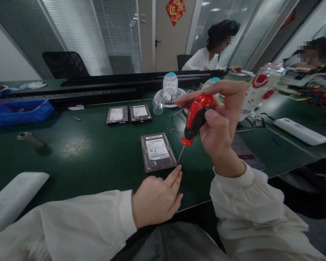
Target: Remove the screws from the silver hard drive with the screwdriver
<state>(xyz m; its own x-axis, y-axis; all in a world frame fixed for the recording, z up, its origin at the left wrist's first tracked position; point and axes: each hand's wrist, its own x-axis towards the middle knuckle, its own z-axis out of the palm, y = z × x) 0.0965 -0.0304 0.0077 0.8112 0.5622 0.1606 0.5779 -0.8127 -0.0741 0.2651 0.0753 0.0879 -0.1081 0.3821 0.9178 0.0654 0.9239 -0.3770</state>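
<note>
A red-and-black screwdriver (197, 117) slants downward in my right hand (220, 123), whose fingers close round its handle. Its metal shaft reaches the near right corner of a hard drive (158, 150) lying label up on the green table. At that same corner, the index fingertip of my left hand (159, 199) meets the screwdriver's tip. The other fingers of that hand are partly bent, and the thumb sits apart. Whether a screw is under the tip is too small to tell. Several small screws (172, 129) lie scattered just beyond the drive.
Two more hard drives, one left (117, 115) and one right (140, 112), lie farther back. A white fan (170, 85) stands behind the screws. Left are a blue bin (21, 113), a metal cylinder (31, 139) and a white case (17, 195). Two people sit across the table.
</note>
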